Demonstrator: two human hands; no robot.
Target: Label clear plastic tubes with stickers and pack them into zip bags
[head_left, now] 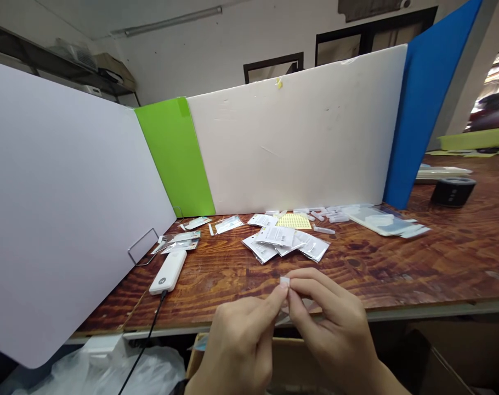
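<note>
My left hand (237,343) and my right hand (329,318) meet over the front edge of the wooden table (418,269). Both pinch one small white piece (284,282) between fingertips. A clear plastic bag (293,312) hangs below the fingers, mostly hidden by them. Beyond the hands lies a heap of small white sachets (282,241), with a yellow perforated sheet (294,221) behind it.
White, green and blue boards (290,137) fence the table. A white power bank (168,272) with a black cable lies at left beside more sachets (179,241). Clear little tubes (323,214) and a flat packet (381,220) lie far right. A black round device (453,191) sits outside.
</note>
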